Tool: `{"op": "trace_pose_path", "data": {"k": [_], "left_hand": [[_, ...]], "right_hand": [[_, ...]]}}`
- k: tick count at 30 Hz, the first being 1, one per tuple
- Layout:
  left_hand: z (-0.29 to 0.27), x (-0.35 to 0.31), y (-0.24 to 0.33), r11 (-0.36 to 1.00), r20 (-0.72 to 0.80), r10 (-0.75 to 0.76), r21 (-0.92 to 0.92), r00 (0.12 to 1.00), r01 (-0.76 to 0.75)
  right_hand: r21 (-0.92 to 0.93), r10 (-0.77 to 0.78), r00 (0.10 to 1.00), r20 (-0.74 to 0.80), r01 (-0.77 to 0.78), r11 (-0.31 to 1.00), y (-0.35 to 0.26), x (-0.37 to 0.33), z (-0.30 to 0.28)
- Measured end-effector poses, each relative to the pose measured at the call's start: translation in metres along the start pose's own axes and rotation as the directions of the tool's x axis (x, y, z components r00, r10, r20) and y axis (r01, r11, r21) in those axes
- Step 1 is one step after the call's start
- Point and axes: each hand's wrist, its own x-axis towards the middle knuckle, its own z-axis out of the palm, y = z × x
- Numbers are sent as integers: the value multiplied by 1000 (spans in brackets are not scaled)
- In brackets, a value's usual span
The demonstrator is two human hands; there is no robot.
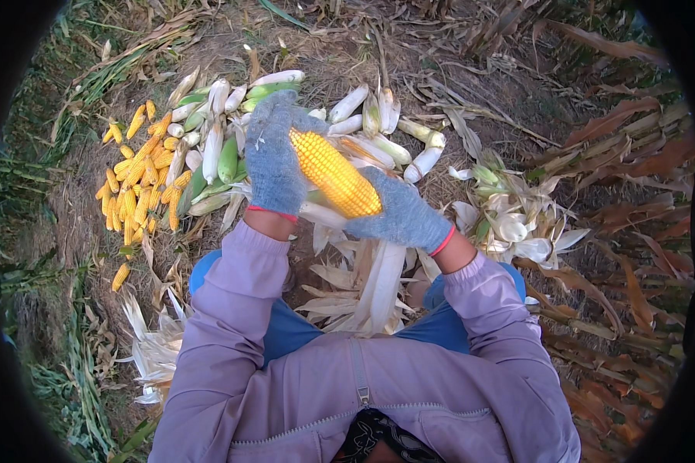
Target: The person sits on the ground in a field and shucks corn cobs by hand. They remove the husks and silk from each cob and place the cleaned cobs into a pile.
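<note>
A bare yellow corn cob (336, 176) is held at a slant in front of me, its rows of kernels exposed. My left hand (275, 158), in a grey knit glove with a red cuff, is closed round its upper left end. At the lower right end, my right hand (406, 214), gloved alike, grips the cob too. Long pale husk leaves (382, 285) hang beneath my right hand; whether they are still joined to the cob I cannot tell. Just beyond my hands lie unhusked ears of corn (228, 158), some green, some whitish.
Husked yellow cobs (143, 181) form a pile on the ground at left, with one stray cob (120, 277) nearer me. Loose husks lie in a heap (517, 228) at right and another (158, 347) at lower left. Dry corn stalks (625, 201) stand along the right side.
</note>
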Motion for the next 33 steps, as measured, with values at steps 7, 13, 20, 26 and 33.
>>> {"op": "trace_pose_path", "data": {"k": [7, 13, 20, 26, 33], "left_hand": [[2, 5, 13, 1000, -114, 4, -29, 993, -8], [-17, 27, 45, 962, -197, -109, -266, 974, 53], [-42, 20, 10, 722, 197, 299, 593, 934, -356], [-19, -5, 4, 618, 321, 82, 726, 943, -301], [-27, -4, 20, -47, 418, 118, 908, 901, -416]], "right_hand": [[-202, -7, 999, -40, -1, 979, -9, 2, -7], [-323, 128, 981, -145, -169, 931, 8, -8, -6], [-190, 123, 963, -238, -171, 967, 11, -4, -11], [-388, -79, 954, -289, -41, 921, 2, 1, -10], [-521, -81, 974, -213, -43, 852, 3, 0, -11]]}}
